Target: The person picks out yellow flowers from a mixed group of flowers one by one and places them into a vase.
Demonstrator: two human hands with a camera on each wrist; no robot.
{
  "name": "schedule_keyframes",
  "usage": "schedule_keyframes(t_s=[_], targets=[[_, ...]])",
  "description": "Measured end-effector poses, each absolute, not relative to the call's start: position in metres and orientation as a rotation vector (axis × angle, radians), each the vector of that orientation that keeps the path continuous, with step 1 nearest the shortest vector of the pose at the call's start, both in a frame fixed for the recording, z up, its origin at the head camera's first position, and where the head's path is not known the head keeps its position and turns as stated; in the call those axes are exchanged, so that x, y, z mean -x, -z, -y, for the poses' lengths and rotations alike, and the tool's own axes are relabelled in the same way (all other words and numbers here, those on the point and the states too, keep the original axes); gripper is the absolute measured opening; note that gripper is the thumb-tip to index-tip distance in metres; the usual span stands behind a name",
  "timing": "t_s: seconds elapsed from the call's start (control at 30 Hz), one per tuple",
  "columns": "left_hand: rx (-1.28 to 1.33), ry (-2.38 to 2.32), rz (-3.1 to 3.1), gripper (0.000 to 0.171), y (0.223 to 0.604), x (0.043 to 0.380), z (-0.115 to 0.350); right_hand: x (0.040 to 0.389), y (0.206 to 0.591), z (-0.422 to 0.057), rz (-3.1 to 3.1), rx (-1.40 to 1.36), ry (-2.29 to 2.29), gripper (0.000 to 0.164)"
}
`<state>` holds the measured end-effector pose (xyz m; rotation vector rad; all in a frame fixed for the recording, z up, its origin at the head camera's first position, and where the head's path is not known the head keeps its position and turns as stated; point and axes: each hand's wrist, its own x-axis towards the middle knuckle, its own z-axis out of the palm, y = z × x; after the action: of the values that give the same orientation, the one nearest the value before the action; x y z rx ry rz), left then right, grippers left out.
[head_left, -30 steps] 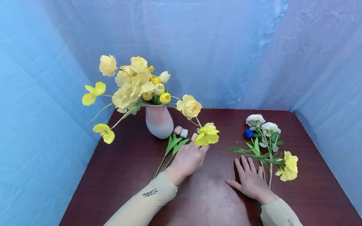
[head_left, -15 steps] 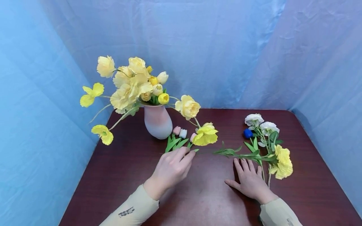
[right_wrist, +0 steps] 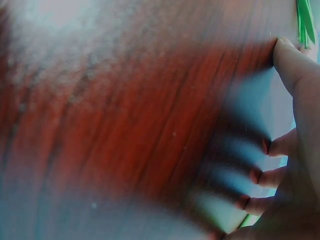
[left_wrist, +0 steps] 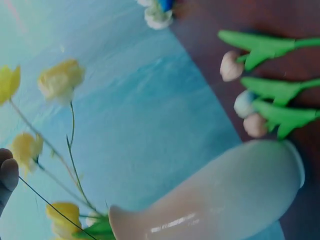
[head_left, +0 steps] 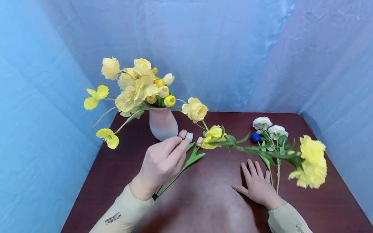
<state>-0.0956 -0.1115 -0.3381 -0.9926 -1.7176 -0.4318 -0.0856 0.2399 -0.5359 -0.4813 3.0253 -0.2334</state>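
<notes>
My left hand (head_left: 161, 161) is raised above the table and pinches the stem of a yellow carnation (head_left: 310, 161). Its leafy stem stretches rightward in the air, with the bloom past my right hand. Only fingertips (left_wrist: 7, 172) show at the edge of the left wrist view, a thin dark line running down from them. Palm down, my right hand (head_left: 257, 186) rests on the table with fingers spread, holding nothing. Below and behind my left hand lie pink and white tulips (head_left: 189, 137), partly hidden. A pink-white vase (head_left: 163, 124) stands behind them, full of yellow and cream flowers (head_left: 132, 94).
White flowers (head_left: 278, 132) and a blue tulip (head_left: 255, 137) lie at the right, beyond my right hand. Drooping yellow blooms (head_left: 195, 110) reach out from the vase over the dark red table (head_left: 204, 200). Blue curtains (head_left: 209, 48) surround the table.
My left hand has moved left and toward me, then risen. The yellow carnation has come off the table, its bloom swinging out to the right. My right hand has stayed put.
</notes>
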Motion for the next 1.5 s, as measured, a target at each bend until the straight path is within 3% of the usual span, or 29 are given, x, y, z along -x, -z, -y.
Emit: schedule_keyframes(t_s=[0.7,1.5], targets=[[0.721,0.405,1.811,0.017,0.333,0.179,0.136,0.078,0.539,-0.233,-3.029,0.450,0.257,0.098],[0.640,0.712,1.872,0.013,0.332,0.201,0.162,0.069,0.544,-0.225,-3.053,0.405,0.247,0.099]])
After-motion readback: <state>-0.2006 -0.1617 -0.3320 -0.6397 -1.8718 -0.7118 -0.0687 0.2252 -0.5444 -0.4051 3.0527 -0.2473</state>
